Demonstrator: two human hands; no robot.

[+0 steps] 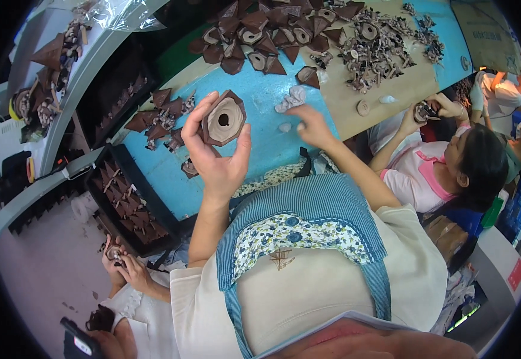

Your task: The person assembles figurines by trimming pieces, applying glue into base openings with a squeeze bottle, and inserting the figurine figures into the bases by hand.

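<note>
**Brown shell held up, putty hand at the counter**

Your left hand [215, 157] holds a brown shell [223, 119] above the blue counter [254, 96], thumb on its right edge and fingers curled around the left. The shell's open face looks up toward you, showing a pale round core with a dark centre hole. Its pointed tip aims up and away from you, so its long axis runs roughly from your palm toward the far pile of shells [272, 33].

Your right hand [311, 125] is low over the counter, fingers pinched narrow; whether they grip anything I cannot tell. A pale lump [291, 99] lies just beyond them.

This looks like an inspect-or-fill step on the core. The next move probably calls for keeping the shell face-up and steady.
</note>
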